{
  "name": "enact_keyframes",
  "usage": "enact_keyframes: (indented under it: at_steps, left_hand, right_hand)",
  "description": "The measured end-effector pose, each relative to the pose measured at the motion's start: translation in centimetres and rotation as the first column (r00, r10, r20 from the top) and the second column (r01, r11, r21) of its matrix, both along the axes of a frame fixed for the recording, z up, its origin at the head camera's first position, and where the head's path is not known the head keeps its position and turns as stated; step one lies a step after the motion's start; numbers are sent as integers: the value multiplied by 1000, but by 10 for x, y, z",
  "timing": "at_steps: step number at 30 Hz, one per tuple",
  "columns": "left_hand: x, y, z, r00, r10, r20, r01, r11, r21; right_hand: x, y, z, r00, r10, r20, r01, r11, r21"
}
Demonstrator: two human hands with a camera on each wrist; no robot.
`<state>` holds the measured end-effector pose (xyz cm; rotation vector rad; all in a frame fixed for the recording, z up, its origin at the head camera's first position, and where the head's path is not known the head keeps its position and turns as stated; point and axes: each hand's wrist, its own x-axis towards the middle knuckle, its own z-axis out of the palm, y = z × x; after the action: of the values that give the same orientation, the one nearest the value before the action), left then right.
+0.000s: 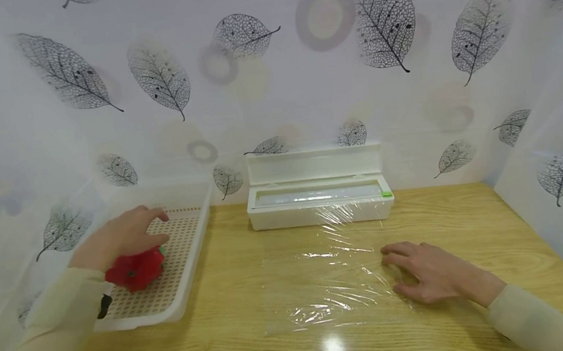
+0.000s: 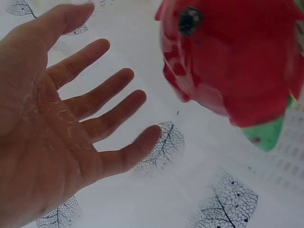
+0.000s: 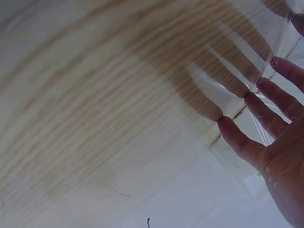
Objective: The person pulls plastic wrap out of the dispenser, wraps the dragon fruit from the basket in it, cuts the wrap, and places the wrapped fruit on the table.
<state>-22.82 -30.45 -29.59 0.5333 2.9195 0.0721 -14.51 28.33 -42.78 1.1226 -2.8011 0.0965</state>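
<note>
A red dragon fruit (image 1: 137,269) with green tips lies in the white plastic basket (image 1: 195,263) at the left. Over that basket is my left hand (image 1: 126,233), its fingers spread, just beyond the fruit. The left wrist view shows a gap between the hand (image 2: 71,114) and the dragon fruit (image 2: 232,57). A sheet of clear cling film (image 1: 322,284) lies over the table, pulled out of a white dispenser box (image 1: 321,214) with its lid raised. Fingertips of my right hand (image 1: 428,271) touch down by the film's right edge; the palm (image 3: 289,156) is lifted.
The wood-grain table (image 1: 226,339) runs back to a pale curtain (image 1: 285,107) printed with leaves, which also hangs along both sides. A small green piece (image 1: 387,194) sits at the right end of the box's front edge.
</note>
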Motion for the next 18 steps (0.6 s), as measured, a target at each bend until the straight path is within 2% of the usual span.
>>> enact_keyframes:
  at_steps: [7,13,18]
  left_hand:
    - [16,-12,-11,983,119,137,-111,991,-70]
    - [25,-13,-24,973,154,173,-132,982,-134]
    - [22,-14,-27,970,167,177,-139,977,-160]
  right_hand:
    - [1,-1,2,1000,0,4,0,1000,1]
    - [1,-1,2,1000,-5,5,5,1000,-2]
    - [1,-1,2,1000,-12,24,11,1000,2]
